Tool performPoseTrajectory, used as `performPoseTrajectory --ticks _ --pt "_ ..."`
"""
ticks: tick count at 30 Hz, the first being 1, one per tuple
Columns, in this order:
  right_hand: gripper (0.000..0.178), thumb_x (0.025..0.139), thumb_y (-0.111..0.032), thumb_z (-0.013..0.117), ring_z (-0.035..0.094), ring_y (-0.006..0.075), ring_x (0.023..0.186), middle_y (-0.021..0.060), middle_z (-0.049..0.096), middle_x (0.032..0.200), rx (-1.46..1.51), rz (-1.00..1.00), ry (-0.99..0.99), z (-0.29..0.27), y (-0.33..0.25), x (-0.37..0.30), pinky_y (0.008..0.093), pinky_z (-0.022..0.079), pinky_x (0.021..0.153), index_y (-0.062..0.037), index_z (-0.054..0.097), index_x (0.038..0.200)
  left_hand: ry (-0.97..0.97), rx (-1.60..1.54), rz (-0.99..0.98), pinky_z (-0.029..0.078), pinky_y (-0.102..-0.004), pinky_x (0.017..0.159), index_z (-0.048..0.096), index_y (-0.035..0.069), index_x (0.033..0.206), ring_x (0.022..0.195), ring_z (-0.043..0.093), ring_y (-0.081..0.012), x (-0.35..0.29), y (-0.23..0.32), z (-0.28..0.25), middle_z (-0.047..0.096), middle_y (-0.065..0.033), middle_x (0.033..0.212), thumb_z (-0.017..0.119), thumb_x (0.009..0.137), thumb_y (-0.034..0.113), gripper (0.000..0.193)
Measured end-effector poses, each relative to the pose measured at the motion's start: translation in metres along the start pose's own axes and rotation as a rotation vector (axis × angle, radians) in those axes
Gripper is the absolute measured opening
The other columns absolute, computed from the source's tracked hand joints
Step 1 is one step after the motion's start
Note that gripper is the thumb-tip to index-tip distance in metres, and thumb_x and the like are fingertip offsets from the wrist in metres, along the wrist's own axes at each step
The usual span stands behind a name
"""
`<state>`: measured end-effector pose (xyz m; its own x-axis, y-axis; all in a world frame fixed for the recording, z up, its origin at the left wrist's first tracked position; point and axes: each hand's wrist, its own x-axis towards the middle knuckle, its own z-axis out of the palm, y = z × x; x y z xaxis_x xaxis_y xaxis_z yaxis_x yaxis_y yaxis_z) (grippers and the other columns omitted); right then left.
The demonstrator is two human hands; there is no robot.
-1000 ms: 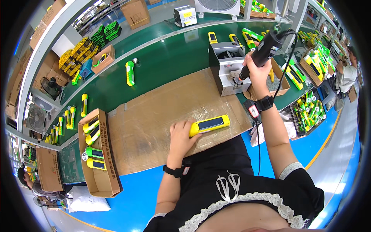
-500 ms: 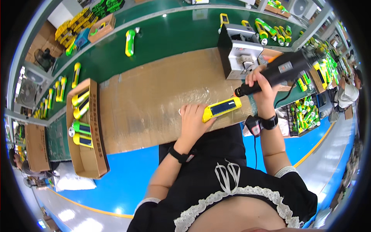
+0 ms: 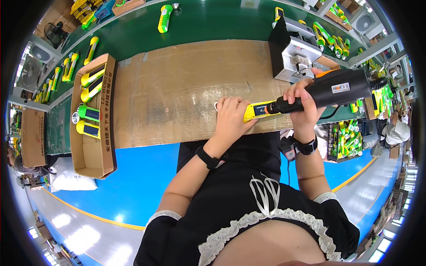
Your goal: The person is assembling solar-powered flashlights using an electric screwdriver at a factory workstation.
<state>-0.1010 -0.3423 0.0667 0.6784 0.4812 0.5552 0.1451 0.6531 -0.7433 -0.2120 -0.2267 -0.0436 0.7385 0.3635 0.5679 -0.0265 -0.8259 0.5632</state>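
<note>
My left hand is closed round the head end of a yellow flashlight with a dark solar panel, holding it down on the cardboard-covered bench. In my right hand is a black electric screwdriver, gripped round its body and lying nearly level. Its tip reaches over the flashlight's panel near the far end; whether it touches cannot be made out. The screwdriver's nose hides part of the flashlight.
A cardboard box with several flashlights stands at the left. A grey-and-black machine sits at the back right. One green flashlight lies on the green bench behind. Below right is a black crate full of flashlights.
The screwdriver has swung more level, and its tip has moved from beyond the flashlight's end to over its panel. My left hand keeps its hold. The whole view has shifted.
</note>
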Motion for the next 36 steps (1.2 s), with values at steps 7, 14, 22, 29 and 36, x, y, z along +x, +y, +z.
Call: performPoseTrajectory --ticks 7,14,22,29,36 --pt "0.055 0.081 -0.011 0.062 0.051 0.0168 0.057 0.0058 0.048 0.069 0.105 0.108 -0.167 0.001 0.005 -0.01 0.0344 0.046 0.06 -0.0055 0.03 0.125 0.039 0.005 -0.029 0.033 -0.0421 0.089 0.062 0.01 0.094 0.094 0.05 -0.0271 -0.003 -0.002 0.003 0.054 -0.0062 0.093 0.081 0.055 0.026 0.047" --pt "0.055 0.082 -0.012 0.062 0.051 0.0168 0.057 0.0055 0.048 0.069 0.127 0.142 -0.185 -0.006 0.016 -0.011 0.0338 0.045 0.06 -0.0059 0.03 0.126 0.02 -0.017 -0.018 0.034 -0.0424 0.09 0.061 0.01 0.096 0.097 0.049 -0.0287 -0.004 -0.002 0.002 0.053 -0.0073 0.095 0.082 0.052 0.023 0.05" --pt "0.054 0.082 -0.012 0.062 0.051 0.0158 0.058 0.0055 0.048 0.071 0.107 0.127 -0.177 -0.007 0.015 -0.014 0.0332 0.045 0.061 -0.005 0.029 0.125 0.025 -0.015 0.0 0.034 -0.0426 0.089 0.061 0.01 0.096 0.096 0.05 -0.0284 -0.003 -0.002 0.003 0.053 -0.0073 0.095 0.082 0.052 0.024 0.05" --pt "0.054 0.083 -0.011 0.062 0.051 0.016 0.058 0.0055 0.048 0.071 0.081 0.101 -0.16 -0.007 0.015 -0.013 0.0325 0.045 0.06 -0.0049 0.029 0.125 0.035 -0.007 0.005 0.034 -0.0419 0.088 0.061 0.01 0.094 0.094 0.05 -0.028 -0.003 -0.002 0.004 0.053 -0.0068 0.094 0.082 0.054 0.026 0.048" --pt "0.053 0.082 -0.006 0.062 0.053 0.0165 0.06 0.0059 0.049 0.071 0.072 0.092 -0.135 -0.004 0.022 -0.016 0.0326 0.046 0.061 -0.0049 0.03 0.124 0.023 -0.013 -0.002 0.033 -0.0419 0.088 0.06 0.009 0.096 0.094 0.05 -0.0279 -0.002 -0.001 0.001 0.053 -0.007 0.093 0.081 0.054 0.028 0.05"
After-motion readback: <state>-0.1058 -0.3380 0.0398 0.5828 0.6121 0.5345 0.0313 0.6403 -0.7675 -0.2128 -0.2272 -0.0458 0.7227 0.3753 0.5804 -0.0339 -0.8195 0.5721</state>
